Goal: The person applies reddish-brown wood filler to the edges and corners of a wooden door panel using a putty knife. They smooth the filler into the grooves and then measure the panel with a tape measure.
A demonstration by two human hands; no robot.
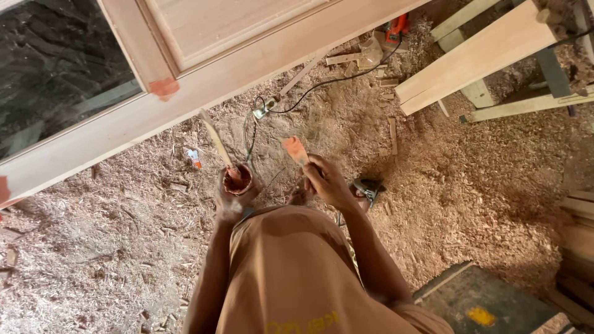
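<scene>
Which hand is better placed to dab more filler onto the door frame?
Right, probably. The right hand holds the putty knife, its blade loaded with reddish filler and pointing at the door frame. The left hand is busy holding the filler cup.

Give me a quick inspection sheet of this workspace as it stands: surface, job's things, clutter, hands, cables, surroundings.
Surface: floor covered in wood shavings.
Job's things: small round cup of reddish-brown filler with a wooden stick standing in it; flat spatula with a filler-coated tip; pale wooden door frame bearing reddish filler patches.
Clutter: wood offcuts, small tube on the shavings.
Hands: left hand holds the cup; right hand grips the spatula.
Cables: black cable runs across the shavings to an orange power tool.
Surroundings: planks upper right, dark box lower right.
</scene>
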